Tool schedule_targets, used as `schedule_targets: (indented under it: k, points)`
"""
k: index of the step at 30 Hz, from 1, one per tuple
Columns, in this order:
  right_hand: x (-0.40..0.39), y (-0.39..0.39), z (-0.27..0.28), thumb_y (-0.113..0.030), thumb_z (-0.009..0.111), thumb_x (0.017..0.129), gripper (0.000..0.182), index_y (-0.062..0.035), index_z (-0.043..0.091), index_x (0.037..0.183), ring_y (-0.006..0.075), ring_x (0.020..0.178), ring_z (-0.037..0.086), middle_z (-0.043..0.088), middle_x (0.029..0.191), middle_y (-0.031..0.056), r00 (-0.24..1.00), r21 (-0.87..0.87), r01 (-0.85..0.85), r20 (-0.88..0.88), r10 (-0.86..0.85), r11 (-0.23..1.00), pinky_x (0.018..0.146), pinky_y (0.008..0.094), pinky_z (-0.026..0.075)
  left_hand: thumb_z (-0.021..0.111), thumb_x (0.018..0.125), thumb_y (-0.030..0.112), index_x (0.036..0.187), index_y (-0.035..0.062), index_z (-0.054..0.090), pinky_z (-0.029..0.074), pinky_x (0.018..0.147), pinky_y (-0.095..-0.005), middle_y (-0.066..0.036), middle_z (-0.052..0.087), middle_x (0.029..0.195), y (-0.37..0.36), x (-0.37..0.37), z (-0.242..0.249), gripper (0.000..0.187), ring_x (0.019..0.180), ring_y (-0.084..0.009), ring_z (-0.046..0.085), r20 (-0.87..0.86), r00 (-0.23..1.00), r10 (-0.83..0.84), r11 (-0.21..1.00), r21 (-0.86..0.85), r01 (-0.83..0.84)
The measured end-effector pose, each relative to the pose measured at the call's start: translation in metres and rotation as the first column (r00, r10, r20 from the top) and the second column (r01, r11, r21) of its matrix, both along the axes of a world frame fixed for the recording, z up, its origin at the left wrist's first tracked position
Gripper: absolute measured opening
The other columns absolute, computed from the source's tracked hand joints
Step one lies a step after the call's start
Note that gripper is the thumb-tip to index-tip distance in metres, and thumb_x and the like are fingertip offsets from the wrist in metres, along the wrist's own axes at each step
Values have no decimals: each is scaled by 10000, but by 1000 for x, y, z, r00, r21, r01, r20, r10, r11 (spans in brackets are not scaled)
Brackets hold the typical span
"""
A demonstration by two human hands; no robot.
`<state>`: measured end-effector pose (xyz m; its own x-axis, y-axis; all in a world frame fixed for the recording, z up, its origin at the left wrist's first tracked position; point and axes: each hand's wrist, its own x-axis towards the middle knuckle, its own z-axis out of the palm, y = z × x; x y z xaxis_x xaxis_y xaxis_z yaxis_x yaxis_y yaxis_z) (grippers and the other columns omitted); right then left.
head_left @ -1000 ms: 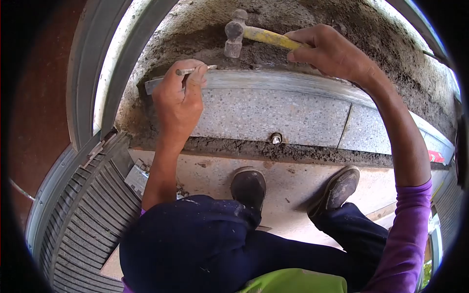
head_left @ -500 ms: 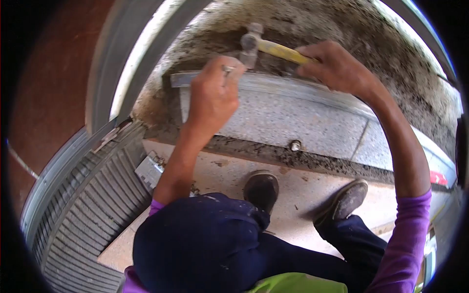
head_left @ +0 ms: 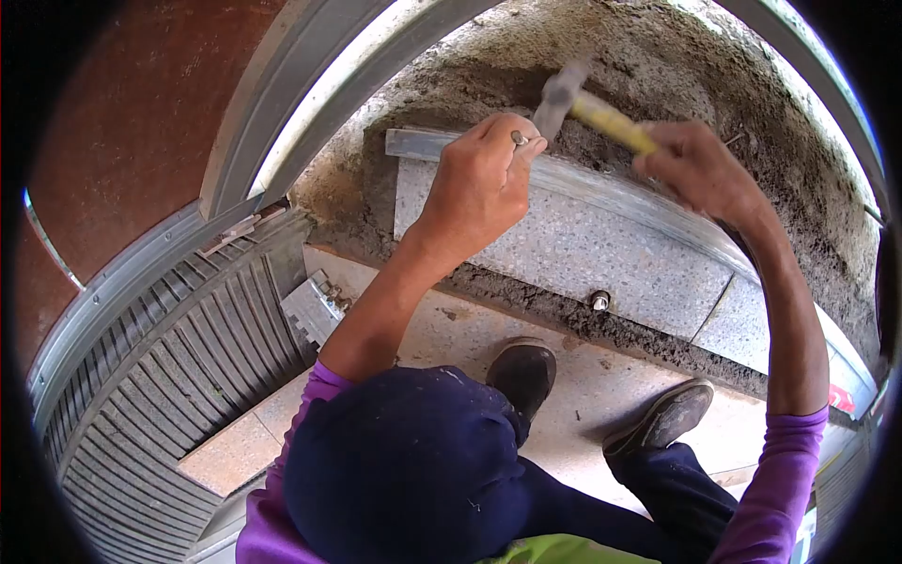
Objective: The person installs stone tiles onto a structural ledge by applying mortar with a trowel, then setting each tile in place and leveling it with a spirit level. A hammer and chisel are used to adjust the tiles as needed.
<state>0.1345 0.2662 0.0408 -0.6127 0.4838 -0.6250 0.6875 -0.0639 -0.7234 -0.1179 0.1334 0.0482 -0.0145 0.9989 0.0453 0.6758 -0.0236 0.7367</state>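
My right hand (head_left: 700, 169) is wrapped round the yellow handle of a hammer (head_left: 611, 122), whose metal head is blurred. The hammer head is up by the fingertips of my left hand (head_left: 484, 183). Closed in a pinch, my left hand has a nail (head_left: 518, 138) in it, with the round metal head showing between thumb and fingers. Below both hands runs a long grey straight strip (head_left: 601, 183) along the top edge of a speckled tile (head_left: 526, 240). Rough mortar (head_left: 658, 75) covers the surface behind the strip.
A notched trowel (head_left: 312, 305) lies at the left on ridged mortar (head_left: 225, 348). A short metal pipe end (head_left: 600, 300) sticks out at the tile's lower edge. My shoes (head_left: 522, 381) stand on the pale tiled floor (head_left: 564, 423). A metal frame (head_left: 272, 122) curves along the left.
The view has shifted, so the scene sits further right and lower. The hammer is tilted differently beside my left hand. Both hands keep their grips.
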Motion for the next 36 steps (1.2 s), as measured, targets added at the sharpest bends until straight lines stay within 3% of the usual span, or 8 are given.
schedule_targets:
  k: [7,10,13,16,25,28,31,36]
  points:
    - [2,1,-4,-234,654,1000,267,0,724,1107,74,434,495,550,567,-8,999,11,-47,-27,47,999,399,273,411,691,965,59,1003,10,644,535,659,-340,-153,715,921,3,0,4,78,768,-223,701,14,1000,9,999,-33,-9]
    - [7,6,-2,-237,651,1002,247,-7,725,1057,78,436,484,564,589,-8,998,12,58,16,-58,998,413,280,425,633,883,-66,1019,-13,596,530,661,-444,-221,670,923,4,-2,6,151,807,-392,700,43,999,7,995,-98,-2]
    - [3,5,1,-242,652,1003,238,-15,720,1028,78,437,483,568,598,-6,992,85,107,58,-113,991,411,277,429,636,875,-69,1022,-14,596,523,640,-438,-218,670,920,3,0,3,162,784,-384,696,57,998,-8,1000,-25,10]
    - [5,4,-11,-246,650,1003,249,-11,717,1053,77,439,495,572,594,2,990,70,-143,-6,144,987,398,270,418,688,966,71,986,11,653,534,646,-355,-148,711,887,1,1,1,72,740,-257,702,-56,998,-29,999,45,31]
    - [6,7,-6,-217,652,995,315,5,704,1214,83,441,506,569,576,6,995,55,96,31,-98,994,386,276,396,637,863,-74,1002,-8,595,520,629,-444,-218,672,920,2,-3,0,160,761,-395,687,14,999,-31,1000,7,31]
    - [0,-2,3,-211,646,999,301,20,701,1185,77,442,511,565,569,-1,997,-4,-73,7,73,997,380,267,387,641,877,-64,991,-4,601,517,622,-439,-216,676,917,0,0,2,135,744,-379,686,37,999,-12,999,-33,13]
    - [2,3,-4,-213,643,1003,284,13,704,1162,79,434,497,552,571,-14,994,105,-108,-23,111,989,385,268,394,692,962,67,981,6,650,522,643,-333,-147,712,885,3,4,1,76,732,-213,686,39,999,26,1000,4,-26]
    - [4,7,2,-210,636,1004,263,-11,708,1160,93,428,474,537,581,-20,999,72,25,43,-28,997,408,280,422,635,877,-71,1006,-12,605,519,626,-416,-217,673,900,4,0,5,145,746,-365,690,47,999,-1,998,-66,4]
